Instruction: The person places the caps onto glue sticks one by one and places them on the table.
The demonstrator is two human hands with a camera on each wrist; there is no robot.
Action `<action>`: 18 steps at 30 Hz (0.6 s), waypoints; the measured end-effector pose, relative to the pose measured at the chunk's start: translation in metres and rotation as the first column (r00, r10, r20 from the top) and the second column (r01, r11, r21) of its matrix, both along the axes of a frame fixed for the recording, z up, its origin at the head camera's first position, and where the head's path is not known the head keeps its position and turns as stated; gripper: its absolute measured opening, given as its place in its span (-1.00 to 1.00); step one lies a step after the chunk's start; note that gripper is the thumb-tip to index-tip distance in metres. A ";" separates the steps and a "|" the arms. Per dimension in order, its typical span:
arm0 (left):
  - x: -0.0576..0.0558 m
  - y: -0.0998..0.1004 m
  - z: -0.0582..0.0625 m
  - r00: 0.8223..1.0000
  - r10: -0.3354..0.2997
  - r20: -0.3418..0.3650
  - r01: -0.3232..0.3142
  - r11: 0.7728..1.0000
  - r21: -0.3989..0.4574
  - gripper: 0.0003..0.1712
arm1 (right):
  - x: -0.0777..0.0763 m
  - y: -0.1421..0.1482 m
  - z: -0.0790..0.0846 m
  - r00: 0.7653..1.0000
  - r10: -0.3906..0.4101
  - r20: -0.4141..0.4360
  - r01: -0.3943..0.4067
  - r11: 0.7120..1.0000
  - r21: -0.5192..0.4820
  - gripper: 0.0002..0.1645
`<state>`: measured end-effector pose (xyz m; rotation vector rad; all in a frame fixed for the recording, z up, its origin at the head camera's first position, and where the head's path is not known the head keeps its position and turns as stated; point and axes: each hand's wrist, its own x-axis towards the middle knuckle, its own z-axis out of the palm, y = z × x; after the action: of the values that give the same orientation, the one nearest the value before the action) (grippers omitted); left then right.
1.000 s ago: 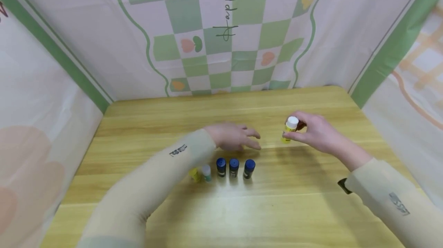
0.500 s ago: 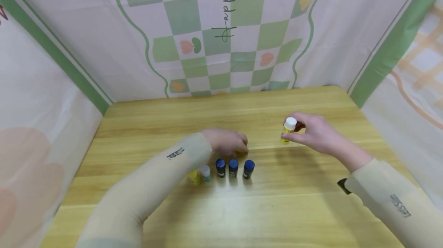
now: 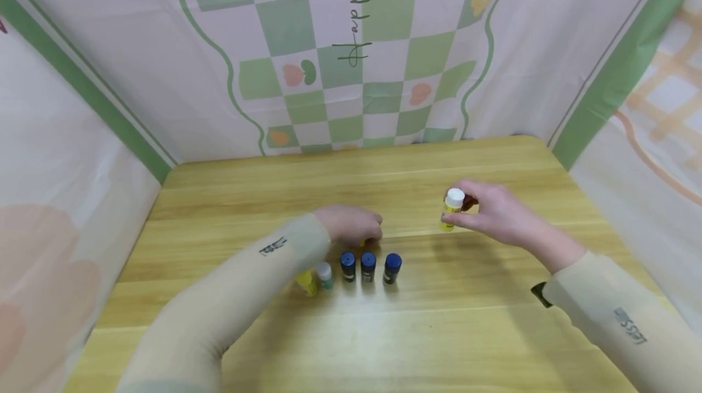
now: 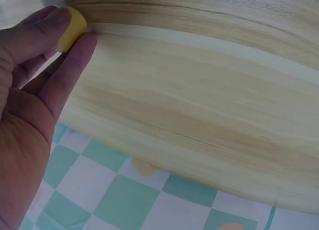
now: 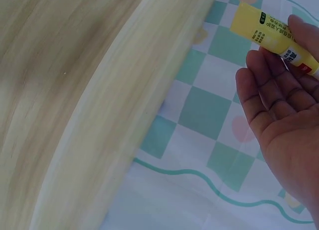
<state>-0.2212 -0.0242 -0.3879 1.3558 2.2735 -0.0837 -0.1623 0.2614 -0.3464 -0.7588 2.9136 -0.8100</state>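
Observation:
My right hand point(image 3: 496, 213) pinches a yellow glue stick point(image 3: 451, 217) with a white cap, upright above the right half of the table. In the right wrist view its yellow barrel point(image 5: 264, 32) carries black print and a small red patch. My left hand point(image 3: 348, 225), just behind a row of sticks, pinches a small yellow cylinder point(image 4: 75, 28) between thumb and fingers; most of it is hidden by the hand. The row holds three dark sticks with blue caps point(image 3: 368, 266), a white-capped teal stick point(image 3: 325, 275) and a yellow stick point(image 3: 307, 282) partly behind my left sleeve.
The wooden table point(image 3: 439, 344) reaches back to a hanging cloth point(image 3: 351, 100) with green checks and the word Happy. Pale cloth walls point(image 3: 71, 198) rise at the left and right sides. My left forearm crosses over the table's left half.
My left hand, its fingers spread one second ago, has drawn back left and closed on the yellow cylinder. The right hand with its glue stick has shifted slightly left.

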 end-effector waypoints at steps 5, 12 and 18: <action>0.000 -0.004 0.004 0.999 -0.033 -0.026 0.033 0.999 0.012 -0.64 | 0.000 -0.002 -0.001 1.000 0.010 0.006 -0.010 1.000 0.011 -0.73; 0.001 -0.012 0.021 0.999 0.050 -0.005 -0.050 0.998 0.035 -0.63 | 0.000 -0.009 -0.002 0.998 0.036 -0.056 -0.036 0.999 0.005 -0.76; 0.002 -0.020 0.037 0.995 0.097 -0.036 -0.093 0.990 0.105 -0.63 | 0.000 -0.015 0.000 0.995 0.049 -0.086 -0.049 0.999 0.001 -0.76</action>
<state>-0.2196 -0.0447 -0.3512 1.3052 2.4026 0.0392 -0.1622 0.2464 -0.3464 -0.8831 2.9561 -0.7943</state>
